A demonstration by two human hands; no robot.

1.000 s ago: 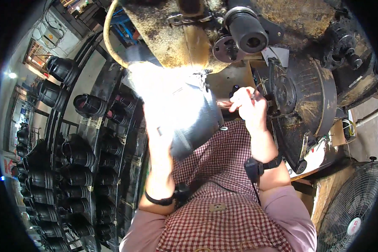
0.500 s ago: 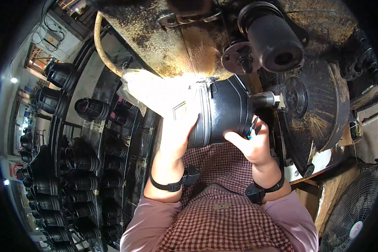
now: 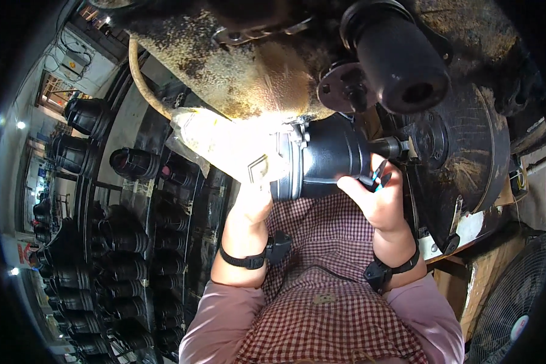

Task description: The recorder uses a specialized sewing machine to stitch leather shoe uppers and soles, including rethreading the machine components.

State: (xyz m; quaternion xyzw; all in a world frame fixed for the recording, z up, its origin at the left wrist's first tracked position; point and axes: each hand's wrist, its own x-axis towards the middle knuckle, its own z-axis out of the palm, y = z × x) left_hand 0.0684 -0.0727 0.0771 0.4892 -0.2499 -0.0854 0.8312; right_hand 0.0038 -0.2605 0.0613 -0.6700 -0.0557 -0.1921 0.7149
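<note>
A black leather shoe (image 3: 337, 158) is held sideways against the stitching head (image 3: 298, 132) of a large, worn machine, its ribbed sole edge (image 3: 295, 173) right under the metal parts. My left hand (image 3: 253, 202) grips the sole side of the shoe; strong lamp glare washes out most of its fingers. On the opposite side, my right hand (image 3: 379, 200) is closed on the shoe's upper, thumb lying along the leather. Between the fingers of that hand sits a small pair of thread snips (image 3: 380, 176) with blue on it. The inside of the shoe is hidden.
Racks on the left carry several black shoes (image 3: 122, 235). A dark cylinder (image 3: 400, 60) juts from the machine overhead, and a big wheel (image 3: 461, 151) stands close at the right. A floor fan (image 3: 515, 303) is at the lower right. A pale hose (image 3: 141, 76) curves down to the bright lamp.
The shoe has turned under the stitching head, so a different stretch of its upper faces me. My right hand has shifted slightly right with it, the snips still in its fingers.
</note>
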